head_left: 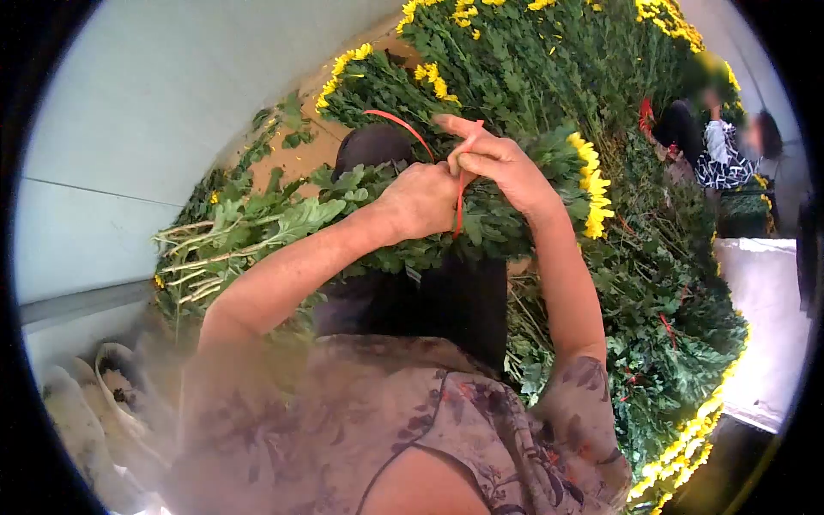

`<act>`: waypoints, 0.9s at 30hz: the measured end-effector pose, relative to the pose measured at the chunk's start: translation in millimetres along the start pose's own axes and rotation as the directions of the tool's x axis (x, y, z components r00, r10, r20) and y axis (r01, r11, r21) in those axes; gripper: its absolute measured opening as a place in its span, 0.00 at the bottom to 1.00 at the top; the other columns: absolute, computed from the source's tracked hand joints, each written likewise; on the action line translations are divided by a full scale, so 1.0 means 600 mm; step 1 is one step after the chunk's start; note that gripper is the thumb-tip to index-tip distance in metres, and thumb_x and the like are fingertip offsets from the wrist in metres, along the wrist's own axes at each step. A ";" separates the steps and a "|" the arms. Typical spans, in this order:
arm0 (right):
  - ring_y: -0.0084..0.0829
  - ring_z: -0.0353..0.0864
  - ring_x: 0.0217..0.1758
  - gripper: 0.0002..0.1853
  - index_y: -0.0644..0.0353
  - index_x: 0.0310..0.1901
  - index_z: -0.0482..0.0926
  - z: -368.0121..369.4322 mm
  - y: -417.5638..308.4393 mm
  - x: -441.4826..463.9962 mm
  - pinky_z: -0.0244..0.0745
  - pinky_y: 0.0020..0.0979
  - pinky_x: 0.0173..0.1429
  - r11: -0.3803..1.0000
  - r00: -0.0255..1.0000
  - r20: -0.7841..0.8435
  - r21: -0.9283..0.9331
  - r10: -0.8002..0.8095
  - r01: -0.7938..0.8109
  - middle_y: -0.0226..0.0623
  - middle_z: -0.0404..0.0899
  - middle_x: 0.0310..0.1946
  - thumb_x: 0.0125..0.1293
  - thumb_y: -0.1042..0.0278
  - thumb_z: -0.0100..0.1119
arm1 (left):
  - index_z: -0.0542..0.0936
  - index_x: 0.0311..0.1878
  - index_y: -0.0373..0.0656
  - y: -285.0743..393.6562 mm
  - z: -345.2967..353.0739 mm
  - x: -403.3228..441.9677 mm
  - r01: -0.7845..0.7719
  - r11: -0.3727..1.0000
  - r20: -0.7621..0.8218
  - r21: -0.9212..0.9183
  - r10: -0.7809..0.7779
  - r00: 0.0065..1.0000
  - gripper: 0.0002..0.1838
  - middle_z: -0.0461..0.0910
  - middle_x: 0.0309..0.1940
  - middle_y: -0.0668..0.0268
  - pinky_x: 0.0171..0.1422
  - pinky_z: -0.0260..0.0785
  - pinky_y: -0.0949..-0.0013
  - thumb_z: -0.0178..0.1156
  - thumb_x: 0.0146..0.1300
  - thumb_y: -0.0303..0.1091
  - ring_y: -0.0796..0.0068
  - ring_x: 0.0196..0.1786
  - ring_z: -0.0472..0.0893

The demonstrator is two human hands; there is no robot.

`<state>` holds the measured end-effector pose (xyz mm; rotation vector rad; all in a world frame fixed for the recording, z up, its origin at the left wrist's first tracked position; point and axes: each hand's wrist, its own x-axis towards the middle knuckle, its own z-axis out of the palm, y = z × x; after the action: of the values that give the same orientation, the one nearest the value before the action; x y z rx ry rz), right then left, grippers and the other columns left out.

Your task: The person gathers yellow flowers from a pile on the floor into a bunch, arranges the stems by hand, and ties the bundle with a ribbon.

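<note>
Across my lap lies a bunch of yellow chrysanthemums (592,189), its blooms to the right and its cut stems (193,262) to the left. A thin red tie (460,206) runs over the bunch, with one loose end curving up to the left. My left hand (421,199) is closed on the tie, knuckles up, on top of the leaves. Close against it, my right hand (502,167) pinches the tie between thumb and fingers, its index finger stretched out. Where the tie passes beneath the bunch is hidden.
Heaps of chrysanthemums (532,69) lie ahead and along the right side, several with red ties. Another person (725,154) sits at the far right. A pale wall (112,154) stands on the left. White wrapping (764,326) is at the right edge.
</note>
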<state>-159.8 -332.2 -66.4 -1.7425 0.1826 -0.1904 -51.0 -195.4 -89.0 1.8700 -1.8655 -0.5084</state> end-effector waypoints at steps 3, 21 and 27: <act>0.36 0.61 0.68 0.14 0.65 0.35 0.81 -0.010 0.004 0.000 0.56 0.36 0.69 0.971 0.994 0.040 0.214 0.098 -0.104 0.47 0.60 0.67 0.62 0.60 0.58 | 0.74 0.48 0.35 -0.022 -0.024 0.004 0.061 0.973 0.047 -0.222 -0.052 0.998 0.21 0.79 0.33 0.51 0.40 0.72 0.59 0.60 0.49 0.31 0.57 0.35 0.79; 0.18 0.73 0.40 0.14 0.63 0.39 0.80 0.033 0.009 0.071 0.69 0.24 0.45 0.863 0.916 -0.013 -0.330 0.401 -0.382 0.27 0.77 0.38 0.62 0.59 0.58 | 0.76 0.38 0.36 -0.013 -0.015 -0.013 -0.030 0.981 -0.091 -0.192 0.013 0.996 0.12 0.76 0.28 0.48 0.39 0.69 0.51 0.55 0.63 0.37 0.46 0.36 0.77; 0.18 0.73 0.38 0.09 0.63 0.39 0.81 0.092 0.005 -0.029 0.68 0.23 0.42 0.987 0.779 -0.626 -0.135 -0.018 -0.086 0.25 0.76 0.34 0.66 0.67 0.54 | 0.79 0.37 0.41 -0.006 -0.004 -0.028 -0.165 0.986 -0.277 -0.009 0.156 0.948 0.11 0.77 0.27 0.57 0.48 0.68 0.51 0.59 0.59 0.39 0.54 0.40 0.78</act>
<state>-164.3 -276.1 -79.8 -1.7741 0.7372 -0.7541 -46.7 -178.4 -89.8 1.6543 -1.7902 -0.2084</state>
